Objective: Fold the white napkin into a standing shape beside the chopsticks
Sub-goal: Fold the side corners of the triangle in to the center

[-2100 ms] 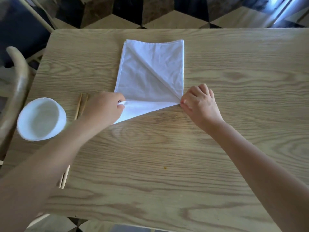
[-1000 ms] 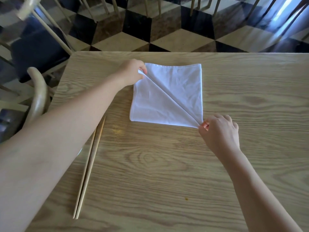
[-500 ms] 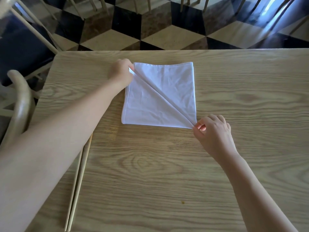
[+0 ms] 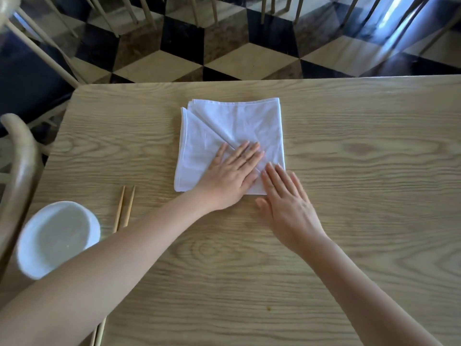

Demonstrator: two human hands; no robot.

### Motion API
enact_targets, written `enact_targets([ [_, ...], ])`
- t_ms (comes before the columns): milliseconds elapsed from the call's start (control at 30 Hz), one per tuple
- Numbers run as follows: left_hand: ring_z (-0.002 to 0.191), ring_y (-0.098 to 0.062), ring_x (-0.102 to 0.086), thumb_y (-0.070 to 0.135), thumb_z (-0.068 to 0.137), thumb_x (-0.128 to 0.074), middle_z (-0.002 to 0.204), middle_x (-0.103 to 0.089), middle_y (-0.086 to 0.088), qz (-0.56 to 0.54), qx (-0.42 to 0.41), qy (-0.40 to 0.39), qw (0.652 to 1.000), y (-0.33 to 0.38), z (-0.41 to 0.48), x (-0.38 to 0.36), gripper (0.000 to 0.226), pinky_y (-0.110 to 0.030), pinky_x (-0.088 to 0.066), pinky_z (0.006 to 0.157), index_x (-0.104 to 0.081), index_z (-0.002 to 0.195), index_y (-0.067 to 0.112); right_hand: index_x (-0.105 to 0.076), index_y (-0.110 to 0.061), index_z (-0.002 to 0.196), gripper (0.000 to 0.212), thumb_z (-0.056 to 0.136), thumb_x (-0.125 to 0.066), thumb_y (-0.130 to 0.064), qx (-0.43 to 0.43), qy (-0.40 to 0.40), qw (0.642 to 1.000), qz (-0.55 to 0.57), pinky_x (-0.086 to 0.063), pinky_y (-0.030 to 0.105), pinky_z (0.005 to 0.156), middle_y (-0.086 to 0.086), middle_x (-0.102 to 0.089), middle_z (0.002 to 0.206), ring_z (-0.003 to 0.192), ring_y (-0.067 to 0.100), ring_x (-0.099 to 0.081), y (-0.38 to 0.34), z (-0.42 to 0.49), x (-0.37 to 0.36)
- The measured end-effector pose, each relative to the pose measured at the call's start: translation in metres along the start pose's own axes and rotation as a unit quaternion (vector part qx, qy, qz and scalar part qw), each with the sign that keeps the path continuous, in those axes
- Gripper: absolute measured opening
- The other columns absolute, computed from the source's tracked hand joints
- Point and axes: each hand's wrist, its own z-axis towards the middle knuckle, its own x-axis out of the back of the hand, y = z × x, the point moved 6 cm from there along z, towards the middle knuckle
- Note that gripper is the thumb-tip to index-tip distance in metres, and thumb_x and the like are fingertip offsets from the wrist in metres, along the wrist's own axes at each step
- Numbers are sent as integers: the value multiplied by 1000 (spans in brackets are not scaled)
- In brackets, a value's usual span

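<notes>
Napkin (image 4: pixel 232 126) flat on table (image 4: pixel 349 171), both hands pressing: left (image 4: pixel 230 174), right (image 4: pixel 287 204)

White bowl (image 4: pixel 57 238) on wooden table (image 4: pixel 349 171) — chair (image 4: pixel 21 156) beside.

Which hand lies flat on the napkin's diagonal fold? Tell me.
The left hand: its straight fingers lie across the fold of the white napkin. The right hand rests mostly on the table.

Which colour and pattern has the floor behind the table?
The floor is tiled in black, cream and brown, forming a cube-like pattern. The head view, the only one, shows it.
</notes>
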Motion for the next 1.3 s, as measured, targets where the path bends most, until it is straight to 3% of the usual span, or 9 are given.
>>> enact_targets([
  [133,142,-7,11,53,86,3,152,13,12,36,-19,3,999,-16,5,-1,61,-42,7,117,13,141,28,-31,-4,143,61,97,-23,-43,3,-7,999,-39,-15,40,114,11,-26,152,142,21,-20,3,-4,-9],
  [300,137,-1,17,59,82,4,156,9,11,31,66,11,997,-72,19,10,70,-38,10,117,10,145,28,-30,-7,144,64,98,-11,-48,5,-2,999,-37,-15,39,114,8,-25,153,142,20,-20,5,-3,-6],
  [533,141,-5,16,51,95,-6,156,13,8,47,132,0,990,-126,29,22,60,-38,8,117,8,147,25,-27,-9,145,66,98,-7,-51,11,-18,999,-41,-10,36,115,5,-24,154,143,17,-17,8,-5,-6],
  [800,141,-4,16,46,96,-3,155,15,13,77,137,-21,987,-139,34,32,55,-42,8,117,12,146,29,-28,-11,145,65,98,-6,-50,33,-35,999,-26,-6,33,115,3,-23,154,143,13,-14,12,-5,-3],
  [933,143,-12,14,44,98,-7,157,13,7,28,239,-32,970,-152,36,40,56,-45,9,116,9,147,24,-24,-14,146,66,95,-9,-53,56,-26,996,65,-2,30,116,-4,-14,153,143,7,-7,14,-1,4],
  [1000,145,-22,6,40,98,-17,158,4,-4,-25,272,37,961,-135,34,47,59,-47,4,116,0,149,15,-37,-13,141,57,94,-26,-43,48,-8,986,158,-11,27,116,-3,-30,149,140,8,-22,23,3,18],
  [1100,135,-32,-35,35,88,-35,145,-40,-17,-45,95,154,982,-49,16,53,59,-45,-31,107,-37,138,5,-58,-8,122,42,86,-46,-25,53,106,987,105,-36,27,99,3,-60,127,114,16,-47,42,3,42],
  [1167,117,-28,-55,30,81,-45,124,-61,-13,-26,-33,179,983,12,-7,44,49,-37,-47,92,-58,122,5,-62,-10,111,35,78,-58,-20,77,109,991,31,-41,31,88,2,-66,109,101,20,-52,46,4,42],
  [1300,106,-25,-64,20,81,-51,111,-69,-10,-9,-67,192,979,48,-24,24,36,-34,-52,85,-68,108,4,-64,-11,85,14,72,-58,-12,139,124,980,-69,-48,35,73,2,-63,83,78,25,-59,37,7,38],
])
